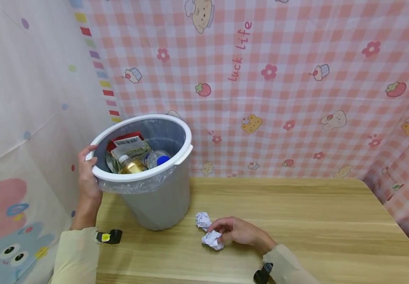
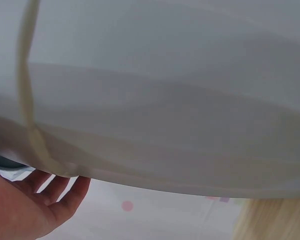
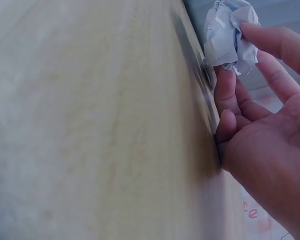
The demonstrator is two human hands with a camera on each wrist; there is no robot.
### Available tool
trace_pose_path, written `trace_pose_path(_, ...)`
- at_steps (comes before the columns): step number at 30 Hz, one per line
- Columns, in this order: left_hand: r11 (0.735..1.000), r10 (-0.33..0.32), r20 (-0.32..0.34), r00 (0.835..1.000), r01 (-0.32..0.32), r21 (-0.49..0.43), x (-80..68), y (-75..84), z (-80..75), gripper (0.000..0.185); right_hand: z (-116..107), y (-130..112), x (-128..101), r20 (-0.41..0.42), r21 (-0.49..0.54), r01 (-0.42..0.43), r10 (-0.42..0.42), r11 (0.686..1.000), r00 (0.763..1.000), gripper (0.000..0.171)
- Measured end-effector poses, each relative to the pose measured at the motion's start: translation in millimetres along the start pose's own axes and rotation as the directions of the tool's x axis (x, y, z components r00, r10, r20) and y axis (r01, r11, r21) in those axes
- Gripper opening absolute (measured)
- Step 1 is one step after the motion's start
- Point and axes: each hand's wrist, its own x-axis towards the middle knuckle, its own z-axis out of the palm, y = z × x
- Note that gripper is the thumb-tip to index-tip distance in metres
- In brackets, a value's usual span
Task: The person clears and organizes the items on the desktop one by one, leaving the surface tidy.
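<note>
My left hand (image 1: 90, 179) grips the white rim (image 1: 142, 176) of a grey trash can (image 1: 162, 201), thumb and fingers at its left edge. In the left wrist view, the can's wall (image 2: 165, 115) fills most of the picture, with bent fingers (image 2: 65, 202) at its edge. My right hand (image 1: 238, 232) pinches a crumpled paper ball (image 1: 212, 240) low over the table. The right wrist view shows this paper ball (image 3: 230, 37) between thumb and fingers. A second crumpled paper ball (image 1: 203, 221) lies just behind it, close to the fingertips.
Inside the lined can are a bottle with yellow liquid (image 1: 131, 165), a clear blue-capped bottle (image 1: 158, 157) and a red-edged package (image 1: 130, 144). The can stands on a wooden table (image 1: 296, 213), with a pink checked cloth (image 1: 279, 98) behind and a pale curtain (image 1: 38, 118) at left.
</note>
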Motion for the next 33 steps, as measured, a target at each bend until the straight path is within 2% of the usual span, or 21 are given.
trace_pose_path(5,1.0,-0.007,0.002,1.0,0.007,0.015,0.0,0.1,-0.5,0.042,-0.2,-0.2,0.2,-0.007,0.0,0.023,-0.023,1.0,1.0,0.039)
trace_pose_path(19,1.0,-0.003,0.006,1.0,0.003,-0.018,0.7,-0.2,0.2,0.041,-2.0,-4.6,1.8,-0.02,0.008,0.05,-0.049,0.999,0.999,0.041)
trace_pose_path(33,1.0,-0.007,0.005,1.0,0.007,0.001,0.4,-0.8,0.0,0.042,-10.4,-23.5,-1.7,-0.059,-0.049,0.041,-0.044,0.998,0.997,0.037)
